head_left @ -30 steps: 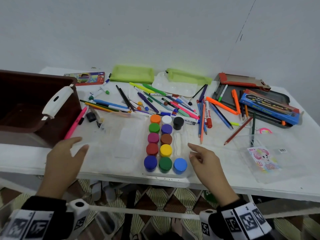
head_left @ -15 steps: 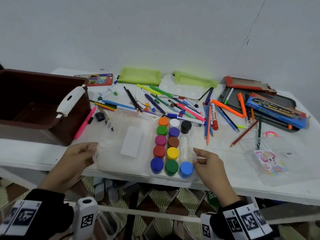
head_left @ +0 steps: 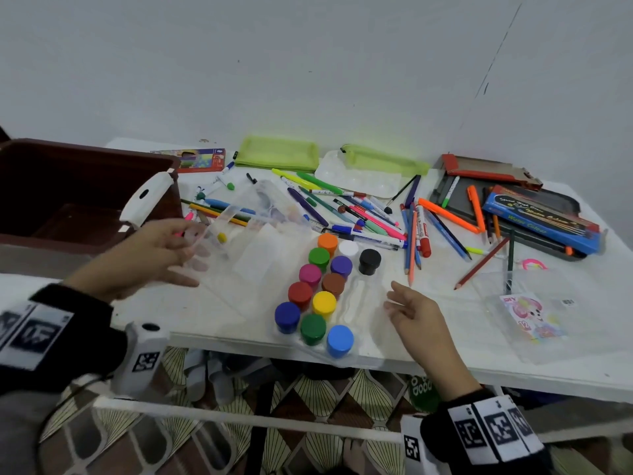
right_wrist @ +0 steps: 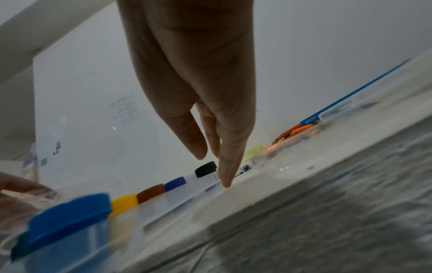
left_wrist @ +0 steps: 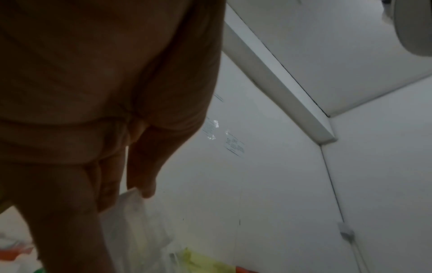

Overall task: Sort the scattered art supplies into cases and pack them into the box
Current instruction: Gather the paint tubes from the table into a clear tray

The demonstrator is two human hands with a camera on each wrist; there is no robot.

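Now that the clear lid [head_left: 260, 231] is swung up off the paint pots [head_left: 318, 289], pinched at its edge by the left hand [head_left: 144, 258], closing looks next; the right hand [head_left: 416, 311] hovers loose-fingered, empty, beside the pots near the table's [head_left: 445, 344] front edge.

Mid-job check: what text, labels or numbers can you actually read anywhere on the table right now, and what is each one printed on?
"Water Colour": on the side of the blue box.
"DIY" and "12": on the pink cartoon card in the clear packet.
Script line on the blue box's top: too blurred to read.
Red marker print: too small.
Red pencil box print: too small.
Printed panels on the clear lid: unreadable.
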